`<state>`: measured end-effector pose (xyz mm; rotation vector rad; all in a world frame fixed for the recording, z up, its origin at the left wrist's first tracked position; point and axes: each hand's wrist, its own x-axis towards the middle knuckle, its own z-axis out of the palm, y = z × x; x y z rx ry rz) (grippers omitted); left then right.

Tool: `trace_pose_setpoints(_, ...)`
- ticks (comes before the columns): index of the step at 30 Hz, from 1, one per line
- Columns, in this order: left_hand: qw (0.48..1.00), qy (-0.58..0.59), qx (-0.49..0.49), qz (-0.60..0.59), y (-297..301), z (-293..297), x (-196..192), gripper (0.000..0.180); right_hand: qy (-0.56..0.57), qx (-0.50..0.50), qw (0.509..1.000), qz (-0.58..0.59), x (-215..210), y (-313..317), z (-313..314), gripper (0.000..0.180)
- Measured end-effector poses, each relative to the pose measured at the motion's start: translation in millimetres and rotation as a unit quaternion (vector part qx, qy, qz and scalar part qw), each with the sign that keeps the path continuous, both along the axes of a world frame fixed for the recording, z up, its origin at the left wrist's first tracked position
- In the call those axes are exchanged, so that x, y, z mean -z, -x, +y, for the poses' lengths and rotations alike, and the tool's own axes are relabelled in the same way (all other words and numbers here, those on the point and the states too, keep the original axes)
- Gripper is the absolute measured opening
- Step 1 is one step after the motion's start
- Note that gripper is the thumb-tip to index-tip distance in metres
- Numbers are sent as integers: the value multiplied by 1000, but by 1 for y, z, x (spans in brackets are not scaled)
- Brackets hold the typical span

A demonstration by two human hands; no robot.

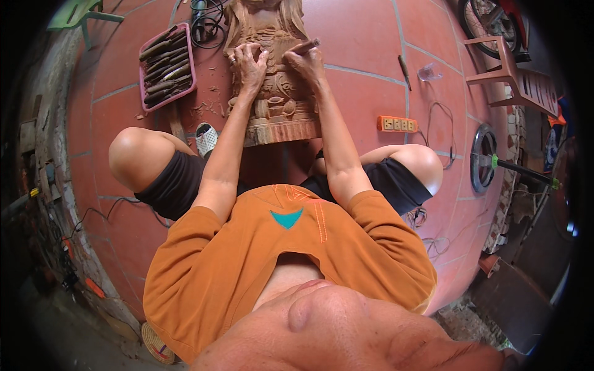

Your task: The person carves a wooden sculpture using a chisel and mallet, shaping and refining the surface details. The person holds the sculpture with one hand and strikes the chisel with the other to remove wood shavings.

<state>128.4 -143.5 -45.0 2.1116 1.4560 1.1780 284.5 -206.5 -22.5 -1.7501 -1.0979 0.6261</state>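
Observation:
A carved wooden statue (272, 93) stands on the red tiled floor between my knees. My left hand (249, 62) lies flat on the carving's middle, fingers spread over the relief. My right hand (304, 60) grips a wooden-handled chisel (308, 44), its handle sticking out up and to the right while the blade end is hidden against the wood. Both forearms reach up from my orange shirt to the statue. Wood chips (207, 110) lie on the floor left of the base.
A pink tray (143, 69) with several chisels sits to the left. Black cables (207, 28) coil behind it. An orange power strip (397, 124), a loose tool (404, 71), a plastic stool (516, 77) and a wheel (481, 157) are to the right.

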Motion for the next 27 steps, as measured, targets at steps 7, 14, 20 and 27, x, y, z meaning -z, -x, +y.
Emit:
trace_pose_setpoints(7, 1000, 0, 3, 1, -3, 0, 4, 28, -54, -59, 997, -20, -1, -7, 0, 10)
trace_pose_setpoints(14, 1000, -9, 12, 3, -7, -2, 3, 28, -174, 30, 980, -96, 5, -17, 23, 12)
trace_pose_setpoints(20, 1000, -1, 10, -14, 0, 4, 4, 28, -93, -49, 992, -75, -5, 9, -4, 11)
trace_pose_setpoints(27, 1000, -2, 1, 5, -1, 0, 2, 28, -138, 1, 988, -71, -1, 3, 13, 8)
